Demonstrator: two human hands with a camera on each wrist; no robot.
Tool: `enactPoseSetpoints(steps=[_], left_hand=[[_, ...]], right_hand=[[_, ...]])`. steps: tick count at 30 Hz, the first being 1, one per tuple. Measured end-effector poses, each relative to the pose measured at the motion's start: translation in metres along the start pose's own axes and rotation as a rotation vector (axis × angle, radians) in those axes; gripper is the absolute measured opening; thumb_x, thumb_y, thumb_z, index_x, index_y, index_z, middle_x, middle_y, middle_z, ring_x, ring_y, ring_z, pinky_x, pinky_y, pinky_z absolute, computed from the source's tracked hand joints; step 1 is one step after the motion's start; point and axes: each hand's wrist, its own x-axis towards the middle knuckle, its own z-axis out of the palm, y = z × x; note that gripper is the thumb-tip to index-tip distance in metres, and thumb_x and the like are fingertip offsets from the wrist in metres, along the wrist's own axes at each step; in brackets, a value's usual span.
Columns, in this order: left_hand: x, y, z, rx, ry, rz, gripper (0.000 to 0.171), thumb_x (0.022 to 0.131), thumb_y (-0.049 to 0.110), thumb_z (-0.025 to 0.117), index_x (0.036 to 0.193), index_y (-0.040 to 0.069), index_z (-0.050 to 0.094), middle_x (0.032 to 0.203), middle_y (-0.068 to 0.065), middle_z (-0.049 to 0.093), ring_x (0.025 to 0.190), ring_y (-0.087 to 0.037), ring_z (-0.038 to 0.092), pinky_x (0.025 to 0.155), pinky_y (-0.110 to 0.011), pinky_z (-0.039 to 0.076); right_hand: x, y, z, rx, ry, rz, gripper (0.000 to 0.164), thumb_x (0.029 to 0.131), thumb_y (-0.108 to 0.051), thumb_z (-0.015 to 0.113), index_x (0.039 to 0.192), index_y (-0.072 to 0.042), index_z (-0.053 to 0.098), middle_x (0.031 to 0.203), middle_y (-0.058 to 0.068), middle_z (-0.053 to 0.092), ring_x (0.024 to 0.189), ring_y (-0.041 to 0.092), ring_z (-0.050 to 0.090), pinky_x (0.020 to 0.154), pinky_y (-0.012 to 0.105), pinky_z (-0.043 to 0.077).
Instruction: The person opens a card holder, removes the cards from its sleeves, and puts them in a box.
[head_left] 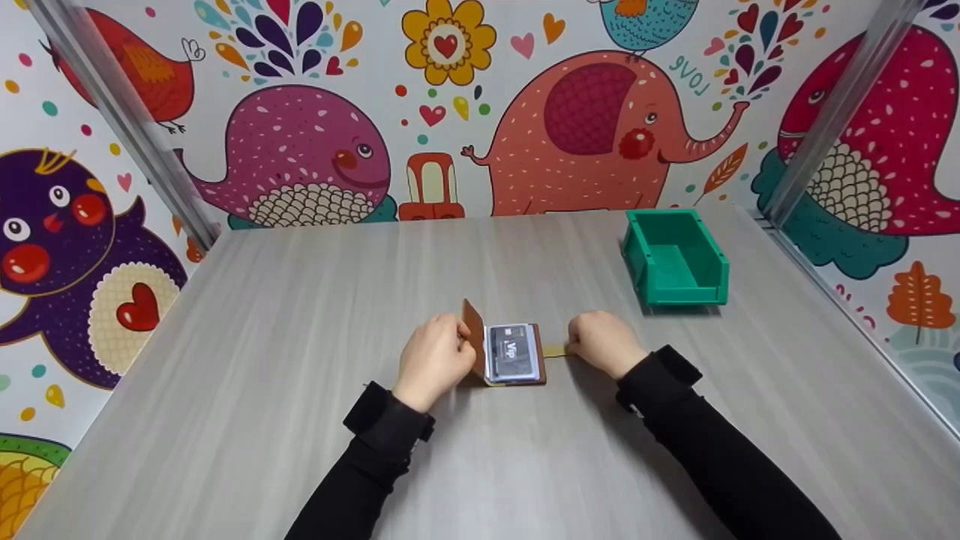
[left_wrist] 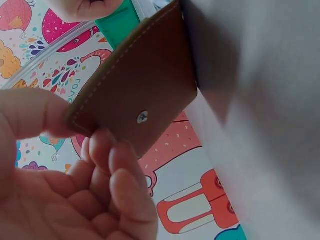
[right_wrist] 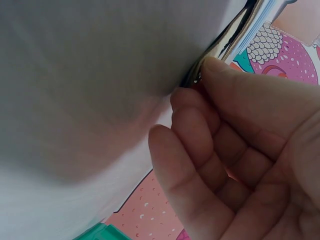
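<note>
A brown leather card holder (head_left: 542, 364) lies spread on the table in the head view, its front cover raised at a steep tilt. Inside, clear sleeves hold a dark card (head_left: 511, 351) marked "Vip". My left hand (head_left: 435, 356) pinches the edge of the raised cover (left_wrist: 145, 75) between thumb and fingers. White stitching and a metal snap (left_wrist: 143, 117) show on that cover in the left wrist view. On the other side, my right hand (head_left: 606, 345) pinches the end of a yellowish-tan strap (head_left: 556, 351) that sticks out from the holder. The fingers partly hide the strap's tip.
A green plastic bin (head_left: 686, 296) stands at the back right of the grey wood-grain table (head_left: 300, 315). Walls with cartoon animals (head_left: 585, 142) enclose the back and sides, with metal posts (head_left: 127, 127) at the corners.
</note>
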Motion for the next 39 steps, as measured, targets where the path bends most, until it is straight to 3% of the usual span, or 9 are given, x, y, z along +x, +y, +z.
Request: enactPoseSetpoints(steps=[9, 17, 28, 39], left_hand=[[-0.002, -0.006, -0.002, 0.0, 0.004, 0.004, 0.014, 0.069, 0.001, 0.06, 0.081, 0.005, 0.064, 0.077, -0.004, 0.061, 0.066, -0.019, 0.056, 0.063, -0.034, 0.045], [-0.006, -0.012, -0.006, -0.017, -0.017, -0.033, 0.014, 0.068, 0.002, 0.061, 0.081, 0.004, 0.065, 0.076, -0.005, 0.063, 0.065, -0.019, 0.057, 0.063, -0.035, 0.046], [-0.008, -0.026, -0.009, 0.032, -0.078, -0.032, 0.007, 0.071, 0.006, 0.064, 0.076, 0.009, 0.068, 0.073, 0.0, 0.065, 0.064, -0.017, 0.058, 0.063, -0.035, 0.046], [-0.01, -0.033, -0.007, 0.093, -0.099, -0.024, 0.005, 0.069, 0.01, 0.066, 0.069, 0.014, 0.066, 0.069, 0.002, 0.064, 0.06, -0.015, 0.056, 0.058, -0.034, 0.045]], right_hand=[[0.001, 0.001, 0.0, 0.006, -0.003, 0.0, 0.013, 0.071, -0.005, 0.073, 0.062, -0.006, 0.064, 0.06, 0.002, 0.058, 0.056, 0.02, 0.051, 0.056, 0.038, 0.043], [0.001, 0.001, 0.0, 0.0, -0.008, 0.008, 0.013, 0.073, -0.006, 0.072, 0.063, -0.005, 0.064, 0.061, 0.003, 0.059, 0.056, 0.021, 0.052, 0.057, 0.038, 0.043], [0.001, 0.0, 0.001, 0.01, -0.006, 0.003, 0.015, 0.07, -0.006, 0.075, 0.061, -0.005, 0.063, 0.06, 0.002, 0.058, 0.057, 0.021, 0.051, 0.058, 0.038, 0.043], [0.002, 0.0, 0.002, 0.005, -0.009, 0.008, 0.015, 0.072, -0.007, 0.075, 0.062, -0.005, 0.063, 0.061, 0.003, 0.059, 0.057, 0.021, 0.053, 0.058, 0.038, 0.044]])
